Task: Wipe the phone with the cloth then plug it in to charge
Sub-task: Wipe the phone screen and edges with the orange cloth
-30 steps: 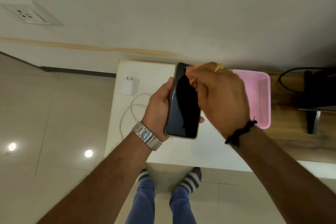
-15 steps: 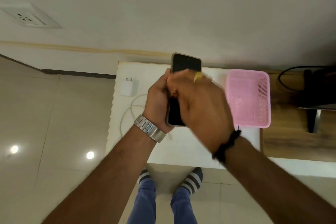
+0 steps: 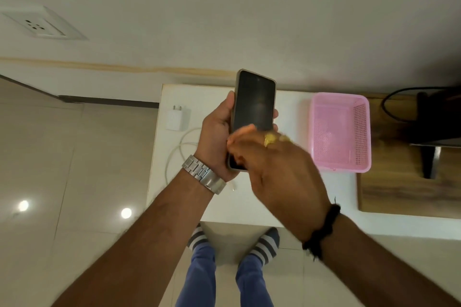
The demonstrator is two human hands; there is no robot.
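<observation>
My left hand [image 3: 215, 137] holds a dark-screened phone [image 3: 254, 99] upright above the white table [image 3: 249, 202], gripping its lower left edge. My right hand [image 3: 279, 172], blurred by motion, lies over the lower part of the screen with its fingers curled. No cloth shows, and what is under that hand is hidden. A white charger plug [image 3: 177, 117] lies on the table's left side, with its white cable [image 3: 179, 149] looping towards me. A wall socket [image 3: 37, 26] is on the wall at the far left.
A pink plastic basket [image 3: 341, 132] stands on the table right of the phone. Further right, a wooden surface [image 3: 399, 194] carries a black stand [image 3: 429, 152] and a black cable. My feet stand on the tiled floor in front of the table.
My right hand has slid down the screen from the phone's top to its lower part. The left hand has lifted the phone a little higher and more upright.
</observation>
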